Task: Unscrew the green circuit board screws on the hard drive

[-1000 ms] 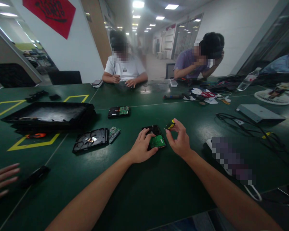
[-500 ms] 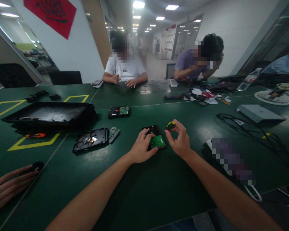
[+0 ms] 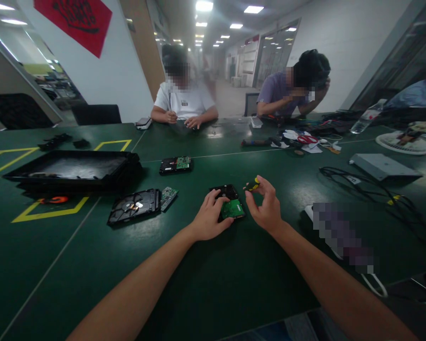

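Observation:
My left hand [image 3: 210, 215] lies over a hard drive [image 3: 234, 208] on the green table, its thumb and fingers gripping the drive's sides. The drive's green circuit board faces up; part of its black body is hidden under my fingers. Just right of it, my right hand [image 3: 264, 206] pinches a short yellow-and-black screwdriver handle [image 3: 252, 183] between thumb and fingers, held above the table. I cannot make out the screwdriver's tip. To the left lie an opened-looking black hard drive [image 3: 135, 207] and a loose circuit board [image 3: 169, 199].
Another hard drive [image 3: 175, 165] lies farther back. Black trays [image 3: 71, 170] are stacked at left, with an orange item [image 3: 55, 200] beside them. A blurred-out phone-like object [image 3: 342, 237], cables [image 3: 362, 194] and a grey box [image 3: 385, 168] occupy the right. Two people sit opposite.
Another person's hand at the left edge has left the view. The screwdriver handle has turned slightly in my right fingers. My left hand stays on the drive.

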`<action>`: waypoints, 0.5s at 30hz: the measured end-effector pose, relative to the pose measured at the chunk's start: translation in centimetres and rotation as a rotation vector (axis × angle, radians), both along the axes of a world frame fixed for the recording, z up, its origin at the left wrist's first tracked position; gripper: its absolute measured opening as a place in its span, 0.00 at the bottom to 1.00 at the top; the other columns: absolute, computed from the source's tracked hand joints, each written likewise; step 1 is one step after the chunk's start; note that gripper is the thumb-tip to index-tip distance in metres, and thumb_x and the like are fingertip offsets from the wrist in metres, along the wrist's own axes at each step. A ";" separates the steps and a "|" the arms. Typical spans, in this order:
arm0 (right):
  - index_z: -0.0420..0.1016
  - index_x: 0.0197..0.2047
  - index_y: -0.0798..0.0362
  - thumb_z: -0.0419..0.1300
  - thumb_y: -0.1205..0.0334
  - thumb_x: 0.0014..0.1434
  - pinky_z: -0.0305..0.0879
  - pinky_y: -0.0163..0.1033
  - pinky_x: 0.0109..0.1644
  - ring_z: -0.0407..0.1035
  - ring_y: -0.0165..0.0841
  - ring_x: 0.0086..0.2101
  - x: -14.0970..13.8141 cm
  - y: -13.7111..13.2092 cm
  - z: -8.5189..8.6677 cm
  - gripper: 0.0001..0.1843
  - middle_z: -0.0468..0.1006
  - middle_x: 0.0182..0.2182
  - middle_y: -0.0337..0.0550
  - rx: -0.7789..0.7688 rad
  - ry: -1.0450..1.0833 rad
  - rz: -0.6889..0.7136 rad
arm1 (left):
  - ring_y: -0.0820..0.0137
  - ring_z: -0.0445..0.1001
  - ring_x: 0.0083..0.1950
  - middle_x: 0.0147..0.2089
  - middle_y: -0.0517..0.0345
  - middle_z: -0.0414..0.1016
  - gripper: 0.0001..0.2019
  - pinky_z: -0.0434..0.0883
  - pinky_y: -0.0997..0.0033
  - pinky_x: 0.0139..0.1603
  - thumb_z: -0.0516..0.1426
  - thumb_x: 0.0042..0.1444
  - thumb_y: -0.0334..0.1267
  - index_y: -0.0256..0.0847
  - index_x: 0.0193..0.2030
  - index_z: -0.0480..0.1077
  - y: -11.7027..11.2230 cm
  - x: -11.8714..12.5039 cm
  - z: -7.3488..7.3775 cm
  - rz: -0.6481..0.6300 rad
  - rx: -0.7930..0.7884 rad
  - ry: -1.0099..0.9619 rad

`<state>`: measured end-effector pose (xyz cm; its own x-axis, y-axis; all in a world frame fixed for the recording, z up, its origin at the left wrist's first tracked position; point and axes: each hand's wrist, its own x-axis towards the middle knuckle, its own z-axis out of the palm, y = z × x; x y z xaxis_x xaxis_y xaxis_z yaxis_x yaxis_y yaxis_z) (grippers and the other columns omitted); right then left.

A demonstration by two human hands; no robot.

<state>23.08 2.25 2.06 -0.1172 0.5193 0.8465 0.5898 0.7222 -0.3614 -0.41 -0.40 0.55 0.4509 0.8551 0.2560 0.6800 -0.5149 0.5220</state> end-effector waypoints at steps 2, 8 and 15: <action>0.51 0.74 0.47 0.62 0.63 0.69 0.83 0.49 0.50 0.82 0.39 0.45 0.0 -0.1 0.1 0.36 0.75 0.60 0.54 -0.016 0.000 0.016 | 0.42 0.42 0.80 0.78 0.40 0.48 0.31 0.54 0.34 0.76 0.63 0.62 0.50 0.45 0.68 0.62 0.0 0.0 0.0 -0.002 -0.001 0.002; 0.54 0.74 0.45 0.64 0.60 0.68 0.84 0.50 0.48 0.81 0.39 0.42 -0.1 -0.1 0.1 0.36 0.75 0.60 0.54 0.024 0.009 -0.025 | 0.42 0.42 0.80 0.78 0.39 0.48 0.31 0.53 0.34 0.76 0.63 0.62 0.50 0.43 0.68 0.62 -0.1 0.1 0.2 0.004 -0.003 0.010; 0.51 0.74 0.45 0.63 0.61 0.69 0.83 0.51 0.49 0.81 0.39 0.42 -0.1 0.0 0.0 0.37 0.77 0.58 0.54 0.006 -0.012 -0.014 | 0.43 0.43 0.80 0.78 0.40 0.48 0.31 0.53 0.35 0.76 0.64 0.61 0.49 0.43 0.68 0.62 0.0 0.1 0.0 0.003 0.005 0.004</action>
<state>23.01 2.21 2.08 -0.1204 0.5162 0.8480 0.6041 0.7159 -0.3500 -0.29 -0.40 0.54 0.4495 0.8551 0.2583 0.6837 -0.5154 0.5165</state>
